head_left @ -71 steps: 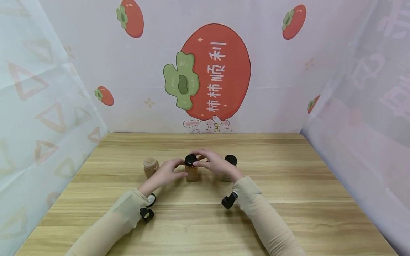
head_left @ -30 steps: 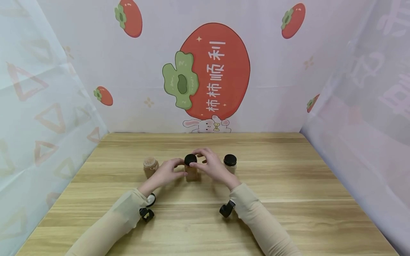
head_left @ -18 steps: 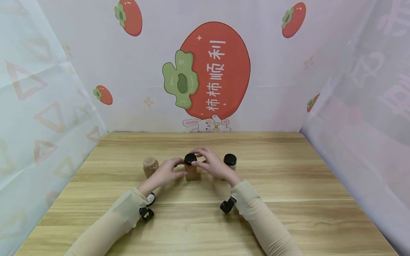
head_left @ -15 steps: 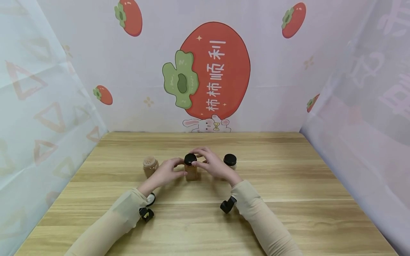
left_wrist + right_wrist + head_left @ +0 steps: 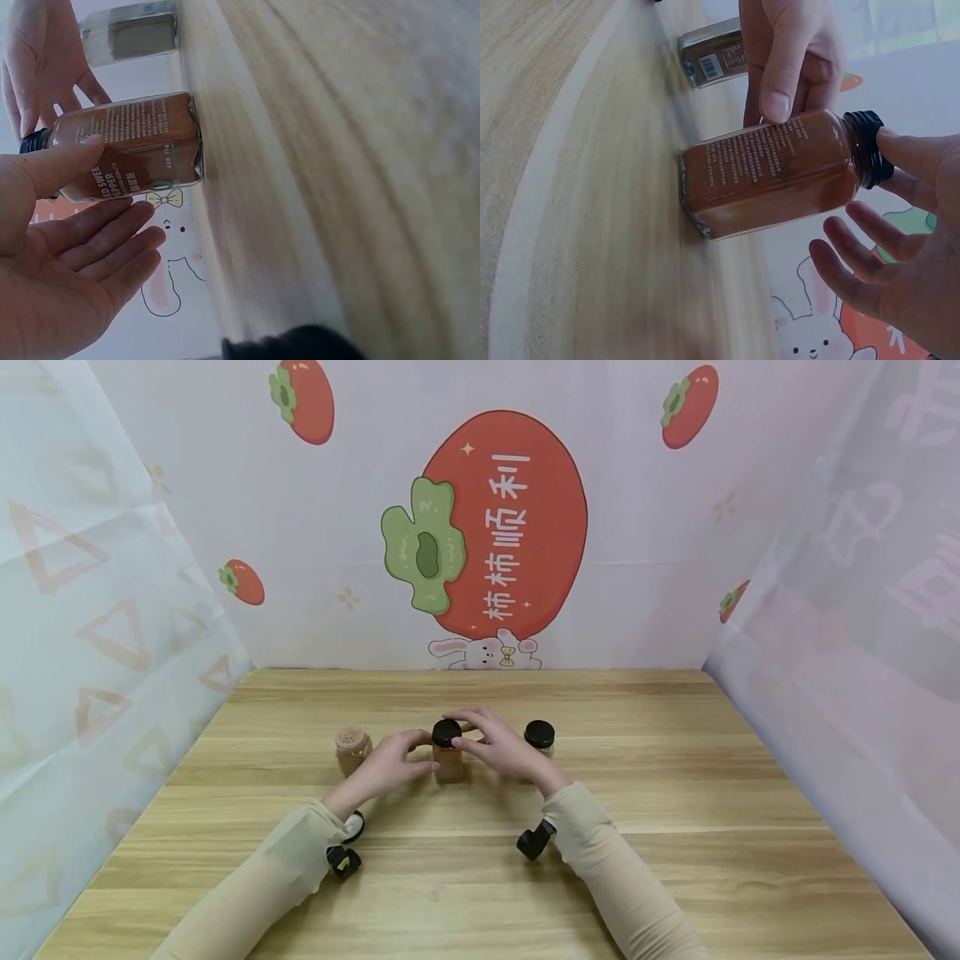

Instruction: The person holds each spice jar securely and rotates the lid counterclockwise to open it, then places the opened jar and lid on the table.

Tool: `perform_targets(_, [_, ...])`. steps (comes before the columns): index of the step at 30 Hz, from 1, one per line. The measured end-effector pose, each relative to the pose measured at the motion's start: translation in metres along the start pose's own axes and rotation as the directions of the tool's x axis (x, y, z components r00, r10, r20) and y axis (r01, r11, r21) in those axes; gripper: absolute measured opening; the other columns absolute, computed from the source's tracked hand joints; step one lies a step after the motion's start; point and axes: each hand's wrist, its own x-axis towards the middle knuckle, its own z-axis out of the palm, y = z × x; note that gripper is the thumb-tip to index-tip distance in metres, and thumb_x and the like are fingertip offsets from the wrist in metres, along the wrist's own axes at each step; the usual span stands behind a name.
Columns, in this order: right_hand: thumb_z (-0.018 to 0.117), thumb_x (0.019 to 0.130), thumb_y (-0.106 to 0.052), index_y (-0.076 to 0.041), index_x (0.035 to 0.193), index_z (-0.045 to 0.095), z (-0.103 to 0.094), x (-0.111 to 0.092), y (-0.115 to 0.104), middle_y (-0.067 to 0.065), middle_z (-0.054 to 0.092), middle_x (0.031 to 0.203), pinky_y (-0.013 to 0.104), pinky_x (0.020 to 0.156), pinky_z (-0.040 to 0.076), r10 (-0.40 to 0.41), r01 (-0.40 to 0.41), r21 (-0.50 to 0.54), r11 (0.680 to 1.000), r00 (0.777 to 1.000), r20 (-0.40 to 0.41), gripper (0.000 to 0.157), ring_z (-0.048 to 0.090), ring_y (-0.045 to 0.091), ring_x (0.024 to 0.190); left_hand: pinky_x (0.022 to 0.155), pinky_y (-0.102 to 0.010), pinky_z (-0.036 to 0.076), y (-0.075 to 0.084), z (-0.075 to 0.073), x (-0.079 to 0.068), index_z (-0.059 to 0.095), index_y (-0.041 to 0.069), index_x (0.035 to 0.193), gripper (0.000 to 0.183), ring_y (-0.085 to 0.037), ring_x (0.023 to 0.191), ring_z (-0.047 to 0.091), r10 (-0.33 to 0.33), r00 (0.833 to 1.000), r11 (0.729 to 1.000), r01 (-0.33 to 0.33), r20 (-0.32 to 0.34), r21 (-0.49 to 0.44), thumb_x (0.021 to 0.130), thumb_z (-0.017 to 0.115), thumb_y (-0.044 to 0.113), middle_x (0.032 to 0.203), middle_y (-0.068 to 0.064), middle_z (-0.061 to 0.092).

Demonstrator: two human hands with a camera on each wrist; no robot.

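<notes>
A glass spice jar (image 5: 449,768) of reddish-brown powder stands upright on the table in the middle of the head view. My left hand (image 5: 390,766) grips its body from the left, the thumb lying across the printed label in the left wrist view. From the right, my right hand (image 5: 504,747) pinches the black cap (image 5: 869,150) between thumb and forefinger. The cap sits on the jar's neck, and the other right fingers spread loosely beside it.
To the left stands an uncapped jar (image 5: 352,752) with a perforated shaker top. A black-capped jar (image 5: 539,739) stands behind the right wrist. A loose cap (image 5: 354,827) lies on the wooden table (image 5: 465,885) by the left cuff. Printed cloth walls (image 5: 637,593) enclose the table.
My right hand and thumb have shifted left around the cap, then a little back to the right, still at the cap. The left hand and the jar have stayed in place.
</notes>
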Motion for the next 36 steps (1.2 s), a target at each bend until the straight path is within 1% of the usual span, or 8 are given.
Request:
perform_targets(3, [0.058, 0.094, -0.032, -0.021, 0.136, 0.049, 0.002, -0.001, 0.0, 0.004, 0.045, 0.137, 0.038, 0.096, 0.049, 0.026, -0.026, 0.013, 1.0, 0.999, -0.028, 0.044, 0.052, 0.021, 0.121, 0.102, -0.051, 0.044, 0.0, 0.001, 0.0, 0.061, 0.003, 0.12, 0.041, -0.033, 0.117, 0.057, -0.002, 1.0, 1.0, 0.002, -0.001, -0.005, 0.084, 0.072, 0.02, 0.121, -0.013, 0.064])
perform_targets(6, [0.063, 0.091, -0.035, -0.02, 0.132, 0.052, 0.005, -0.001, 0.001, 0.003, 0.048, 0.134, 0.037, 0.094, 0.051, 0.043, -0.041, 0.021, 0.999, 0.996, -0.078, 0.045, 0.053, 0.022, 0.12, 0.102, -0.051, 0.043, 0.0, 0.001, 0.001, 0.061, 0.003, 0.12, 0.041, -0.033, 0.117, 0.057, -0.001, 1.0, 1.0, 0.001, 0.001, -0.006, 0.084, 0.072, 0.02, 0.121, -0.013, 0.064])
perform_targets(14, [0.072, 0.083, -0.04, -0.016, 0.12, 0.056, 0.015, -0.001, 0.003, 0.002, 0.054, 0.123, 0.037, 0.087, 0.053, 0.057, -0.067, -0.039, 0.997, 0.972, -0.227, 0.047, 0.056, 0.024, 0.114, 0.103, -0.051, 0.042, 0.003, 0.0, 0.0, 0.06, 0.003, 0.121, 0.043, -0.033, 0.118, 0.056, -0.01, 1.0, 1.0, 0.011, 0.003, -0.011, 0.084, 0.072, 0.021, 0.123, -0.013, 0.063])
perform_targets(20, [0.074, 0.08, -0.042, -0.015, 0.117, 0.057, 0.019, 0.0, 0.003, 0.002, 0.055, 0.12, 0.036, 0.084, 0.054, 0.059, -0.076, -0.05, 0.996, 0.959, -0.276, 0.048, 0.056, 0.02, 0.112, 0.103, -0.052, 0.042, 0.005, -0.001, 0.0, 0.06, 0.004, 0.121, 0.042, -0.033, 0.119, 0.055, -0.012, 1.0, 1.0, 0.012, 0.008, -0.023, 0.084, 0.071, 0.02, 0.124, -0.013, 0.063])
perform_targets(24, [0.073, 0.081, -0.041, -0.015, 0.116, 0.059, 0.019, 0.0, 0.002, 0.003, 0.055, 0.121, 0.035, 0.083, 0.054, 0.045, -0.065, -0.064, 0.996, 0.96, -0.276, 0.046, 0.055, 0.02, 0.112, 0.103, -0.052, 0.042, 0.005, -0.001, 0.0, 0.06, 0.004, 0.122, 0.043, -0.033, 0.12, 0.055, -0.005, 1.0, 1.0, 0.006, 0.009, -0.026, 0.084, 0.071, 0.02, 0.124, -0.013, 0.062])
perform_targets(27, [0.072, 0.083, -0.038, -0.014, 0.118, 0.059, 0.016, 0.0, 0.0, 0.004, 0.054, 0.124, 0.039, 0.086, 0.054, 0.03, -0.046, -0.058, 0.997, 0.967, -0.252, 0.044, 0.054, 0.021, 0.114, 0.103, -0.051, 0.042, 0.004, -0.001, 0.0, 0.06, 0.004, 0.122, 0.043, -0.032, 0.119, 0.055, 0.004, 1.0, 1.0, -0.004, 0.008, -0.023, 0.084, 0.071, 0.02, 0.124, -0.013, 0.063])
perform_targets(31, [0.07, 0.086, -0.031, -0.009, 0.123, 0.058, 0.011, 0.0, -0.001, 0.007, 0.051, 0.129, 0.045, 0.09, 0.052, 0.009, -0.017, -0.041, 0.999, 0.981, -0.196, 0.044, 0.052, 0.024, 0.117, 0.103, -0.051, 0.043, 0.003, -0.002, 0.001, 0.06, 0.003, 0.122, 0.042, -0.032, 0.119, 0.056, 0.013, 1.0, 1.0, -0.013, 0.007, -0.021, 0.084, 0.071, 0.02, 0.123, -0.013, 0.063])
perform_targets(36, [0.065, 0.09, -0.028, -0.008, 0.129, 0.055, 0.006, 0.001, -0.001, 0.009, 0.046, 0.136, 0.041, 0.093, 0.052, -0.004, -0.004, -0.062, 0.998, 0.993, -0.116, 0.045, 0.051, 0.024, 0.121, 0.103, -0.051, 0.043, 0.001, -0.002, 0.0, 0.061, 0.003, 0.12, 0.041, -0.033, 0.119, 0.056, 0.017, 1.0, 1.0, -0.017, 0.007, -0.026, 0.084, 0.071, 0.019, 0.122, -0.013, 0.064])
